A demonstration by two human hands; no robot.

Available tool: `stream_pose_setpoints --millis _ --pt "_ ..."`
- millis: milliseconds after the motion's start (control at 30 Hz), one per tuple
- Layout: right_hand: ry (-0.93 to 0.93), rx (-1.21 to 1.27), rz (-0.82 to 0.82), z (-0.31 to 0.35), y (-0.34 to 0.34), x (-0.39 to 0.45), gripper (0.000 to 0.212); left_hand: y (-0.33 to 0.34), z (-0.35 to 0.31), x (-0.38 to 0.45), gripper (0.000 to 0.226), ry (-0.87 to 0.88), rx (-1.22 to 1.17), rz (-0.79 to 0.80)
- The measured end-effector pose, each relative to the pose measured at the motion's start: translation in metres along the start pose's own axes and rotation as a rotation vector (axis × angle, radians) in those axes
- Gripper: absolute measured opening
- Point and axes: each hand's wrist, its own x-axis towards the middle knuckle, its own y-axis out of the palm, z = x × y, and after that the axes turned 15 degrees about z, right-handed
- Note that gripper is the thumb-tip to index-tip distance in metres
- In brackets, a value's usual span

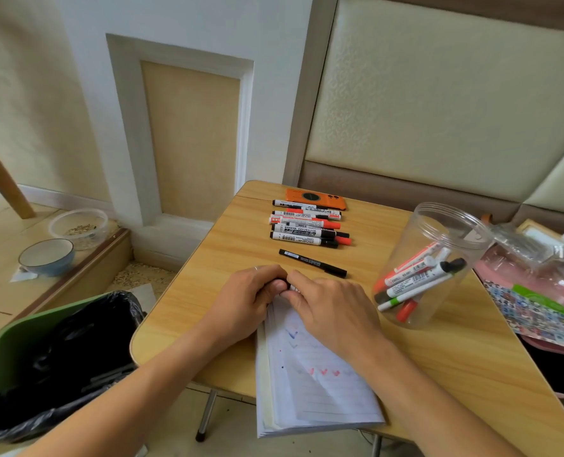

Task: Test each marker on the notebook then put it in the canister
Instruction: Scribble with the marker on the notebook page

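Marker (289,286), crosswise at the notebook (310,384) top edge, pinched between left hand (244,300) and right hand (326,308); canister (432,265) lies rightward, nearer the right hand

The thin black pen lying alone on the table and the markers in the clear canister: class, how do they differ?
The thin black pen lies flat and alone on the table; the markers lean together inside the clear canister. The pen is slim and all black; the markers are thicker, with white barrels and red, black or green caps. Both kinds are capped.
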Motion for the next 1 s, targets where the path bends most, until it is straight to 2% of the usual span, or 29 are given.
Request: stream_pose_setpoints --millis 200,300,433,567,800,1000 --pt "0.058 0.080 0.092 -0.005 -0.012 -0.004 0.035 -0.004 -0.004 0.001 0.008 -0.023 0.052 -0.007" --pt "0.123 0.118 0.150 -0.012 -0.011 -0.002 0.032 0.000 -0.007 0.000 0.006 -0.082 0.095 -0.017" --pt "0.193 0.132 0.191 -0.016 -0.001 -0.004 0.028 0.000 -0.002 0.003 0.011 -0.220 0.140 -0.058" --pt "0.192 0.105 0.199 -0.011 0.000 -0.005 0.029 -0.006 0.003 0.016 0.014 -0.365 0.107 -0.020" --pt "0.211 0.127 0.198 -0.007 -0.002 -0.008 0.028 -0.004 0.006 0.037 0.017 -0.410 0.176 0.029" --pt "0.218 0.207 0.190 -0.007 -0.005 -0.010 0.025 0.005 0.007 0.028 0.038 -0.475 0.165 0.034"
